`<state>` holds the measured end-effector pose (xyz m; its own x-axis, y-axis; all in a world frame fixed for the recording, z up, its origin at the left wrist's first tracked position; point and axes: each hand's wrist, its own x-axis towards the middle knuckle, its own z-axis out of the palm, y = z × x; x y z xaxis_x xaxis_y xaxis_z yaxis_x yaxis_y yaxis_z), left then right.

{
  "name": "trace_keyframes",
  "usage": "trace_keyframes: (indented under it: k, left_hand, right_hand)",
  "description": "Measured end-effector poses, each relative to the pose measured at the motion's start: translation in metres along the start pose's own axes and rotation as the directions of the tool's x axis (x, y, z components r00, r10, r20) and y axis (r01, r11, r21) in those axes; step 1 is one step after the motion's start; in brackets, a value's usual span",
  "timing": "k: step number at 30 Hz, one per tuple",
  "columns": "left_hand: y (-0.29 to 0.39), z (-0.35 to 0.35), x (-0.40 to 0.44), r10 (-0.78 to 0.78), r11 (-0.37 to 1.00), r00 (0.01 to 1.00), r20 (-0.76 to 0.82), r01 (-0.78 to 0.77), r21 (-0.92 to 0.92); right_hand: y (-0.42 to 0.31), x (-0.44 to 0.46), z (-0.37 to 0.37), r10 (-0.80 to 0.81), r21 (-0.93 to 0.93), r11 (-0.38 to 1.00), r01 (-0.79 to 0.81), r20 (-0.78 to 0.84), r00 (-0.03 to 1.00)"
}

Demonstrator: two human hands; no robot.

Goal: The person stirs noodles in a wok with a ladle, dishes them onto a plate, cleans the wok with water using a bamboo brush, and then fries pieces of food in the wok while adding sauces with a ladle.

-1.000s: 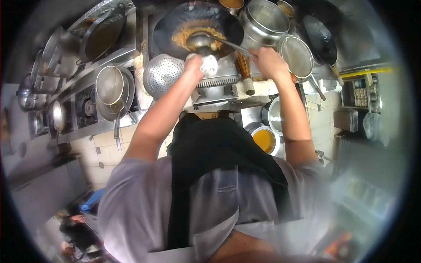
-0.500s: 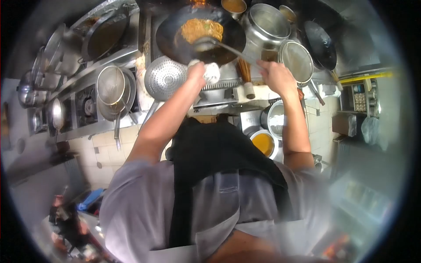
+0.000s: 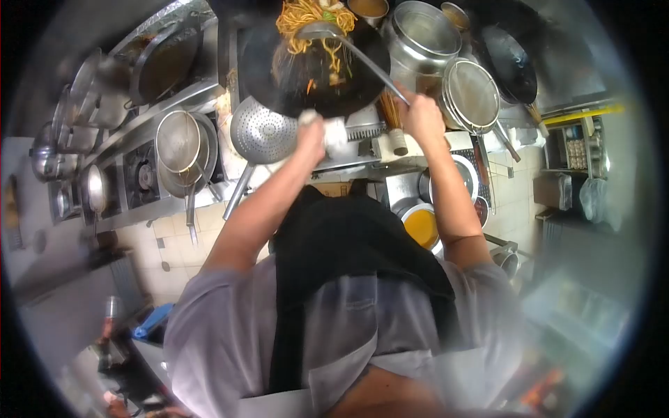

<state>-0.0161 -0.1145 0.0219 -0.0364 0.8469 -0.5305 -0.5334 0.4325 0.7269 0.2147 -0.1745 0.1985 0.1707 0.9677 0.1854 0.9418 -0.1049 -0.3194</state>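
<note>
My left hand (image 3: pixel 311 138) is closed around a white cloth (image 3: pixel 336 133) at the near rim of a dark wok (image 3: pixel 261 80). The cloth hides how the fingers meet the wok. My right hand (image 3: pixel 422 117) grips the handle of a metal ladle (image 3: pixel 319 31), whose bowl is over the far part of the wok. Noodles (image 3: pixel 295 19) with bits of green rise in a loose bunch at the wok's far side, behind the ladle. Strands and small pieces hang or scatter below the ladle bowl.
A perforated skimmer (image 3: pixel 263 129) lies left of the wok. To its right stand a large metal pot (image 3: pixel 426 33), a mesh strainer (image 3: pixel 474 95) and a bamboo brush (image 3: pixel 395 125). A container of orange liquid (image 3: pixel 421 228) sits near my right forearm. Another strainer (image 3: pixel 178 141) rests further left.
The noodles have gone from a compact mound in the wok to a loose, lifted bunch at its far side. The ladle bowl has moved up and away, and my right hand slightly left.
</note>
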Motion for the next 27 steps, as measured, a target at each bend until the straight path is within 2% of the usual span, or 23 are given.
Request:
trace_keyframes:
  k: [1,4,7,10,12,15,16,19,20,22,23,24,25,27]
  left_hand:
    - [0.011,0.010,0.020,-0.058,0.995,0.998,0.036,0.061,-0.085]
    - [0.031,0.032,0.065,-0.020,0.996,1.000,0.020,0.021,-0.090]
    - [0.029,0.034,0.102,-0.009,0.995,1.000,0.001,0.009,-0.103]
    - [0.029,0.029,0.120,-0.070,0.993,0.995,0.069,0.076,-0.092]
    - [0.030,0.030,0.120,-0.216,0.968,0.972,0.088,0.225,-0.110]
    - [0.037,0.035,0.114,-0.284,0.953,0.955,0.080,0.291,-0.089]
    - [0.039,0.033,0.117,-0.312,0.941,0.943,0.117,0.323,-0.099]
    - [0.038,0.033,0.112,-0.221,0.973,0.970,0.105,0.227,-0.040]
    - [0.033,0.033,0.112,-0.219,0.973,0.971,0.097,0.224,-0.048]
    - [0.021,0.037,0.113,-0.220,0.970,0.973,0.073,0.226,-0.089]
    - [0.008,0.036,0.089,-0.062,0.978,0.990,0.130,0.086,-0.190]
    - [0.018,0.045,0.046,-0.066,0.976,0.989,0.135,0.092,-0.197]
    - [0.034,0.056,0.021,-0.070,0.975,0.987,0.143,0.098,-0.202]
    - [0.037,0.056,0.035,-0.118,0.979,0.983,0.138,0.138,-0.150]
  right_hand:
    - [-0.004,-0.003,-0.012,0.069,0.046,0.996,-0.072,0.065,0.995]
    - [-0.007,-0.009,-0.030,0.040,0.054,0.998,-0.043,0.057,0.998]
    - [-0.003,-0.011,-0.041,0.039,-0.017,0.999,-0.037,0.100,0.994]
    - [0.000,-0.010,-0.051,0.057,-0.047,0.998,-0.050,0.154,0.986]
    - [0.004,-0.013,-0.055,0.047,-0.091,0.995,-0.027,0.227,0.973]
    - [0.007,-0.005,-0.051,0.065,-0.156,0.988,-0.020,0.284,0.957]
    - [0.005,-0.005,-0.053,0.023,-0.128,0.992,0.012,0.265,0.964]
    - [0.013,0.018,-0.030,0.056,-0.248,0.968,0.025,0.317,0.947]
    - [0.022,0.026,-0.014,-0.018,-0.208,0.975,0.081,0.290,0.957]
    - [0.013,0.012,-0.042,-0.037,-0.200,0.974,0.109,0.333,0.942]
    - [0.005,0.019,-0.061,-0.065,-0.204,0.969,0.140,0.335,0.940]
    - [0.015,0.014,-0.069,-0.152,-0.141,0.969,0.200,0.294,0.944]
    - [0.011,0.021,-0.076,-0.155,-0.144,0.969,0.200,0.278,0.948]
    - [0.003,0.018,-0.084,-0.081,-0.134,0.981,0.141,0.379,0.922]
